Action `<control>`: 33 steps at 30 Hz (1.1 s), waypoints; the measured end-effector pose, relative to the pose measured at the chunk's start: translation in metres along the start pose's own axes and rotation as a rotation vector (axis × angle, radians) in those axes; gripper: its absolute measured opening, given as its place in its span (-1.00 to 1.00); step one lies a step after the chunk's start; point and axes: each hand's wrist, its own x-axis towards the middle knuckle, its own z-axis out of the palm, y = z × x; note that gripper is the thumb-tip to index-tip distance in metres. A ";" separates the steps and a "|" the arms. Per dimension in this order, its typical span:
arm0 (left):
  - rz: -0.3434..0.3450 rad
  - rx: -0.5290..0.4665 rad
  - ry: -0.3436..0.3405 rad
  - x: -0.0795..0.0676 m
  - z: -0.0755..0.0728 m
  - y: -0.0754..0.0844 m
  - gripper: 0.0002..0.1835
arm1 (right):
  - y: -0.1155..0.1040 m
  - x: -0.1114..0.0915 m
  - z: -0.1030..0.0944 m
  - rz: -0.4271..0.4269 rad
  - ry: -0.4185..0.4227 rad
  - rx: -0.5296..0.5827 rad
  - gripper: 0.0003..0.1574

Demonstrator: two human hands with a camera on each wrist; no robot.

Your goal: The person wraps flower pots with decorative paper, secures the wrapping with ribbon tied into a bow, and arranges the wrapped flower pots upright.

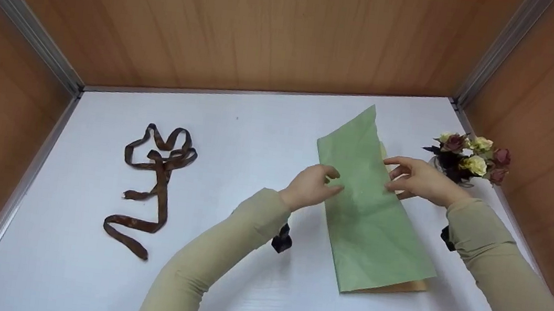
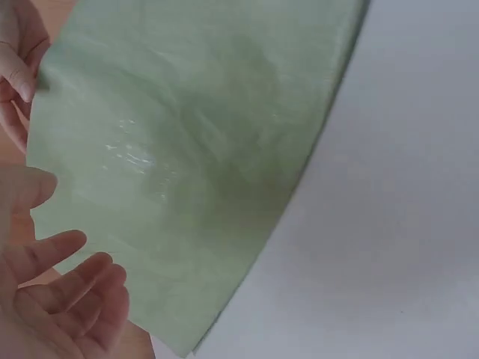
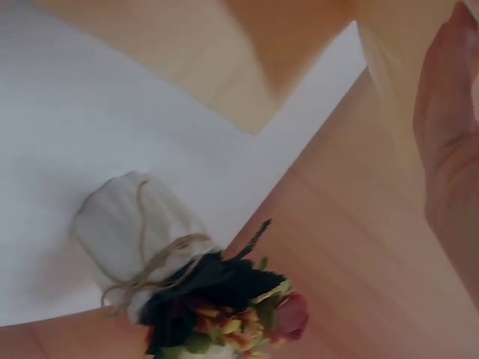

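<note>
A sheet of wrapping paper (image 1: pixel 369 225), green outside and tan inside, stands folded over along its left side. My right hand (image 1: pixel 419 181) holds its right edge, fingertips at the edge; in the right wrist view the right hand (image 3: pixel 453 127) lies alongside the tan inner side. Close to the paper's left side is my left hand (image 1: pixel 310 186), its fingers loosely bent and gripping nothing. The left wrist view shows the left hand (image 2: pixel 60 292) in front of the green face (image 2: pixel 194 134), thumb and fingers apart.
A brown ribbon (image 1: pixel 160 199) lies in loops on the white table (image 1: pixel 237 135) to the left. At the right edge, artificial flowers (image 1: pixel 472 158) stand in a white-wrapped pot (image 3: pixel 135 232) tied with twine. Wooden panels (image 1: pixel 271 28) enclose the table's back and sides.
</note>
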 end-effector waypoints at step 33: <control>-0.077 -0.505 0.058 -0.025 -0.046 -0.007 -0.88 | 0.001 0.024 0.060 -0.146 -0.083 -0.111 -0.37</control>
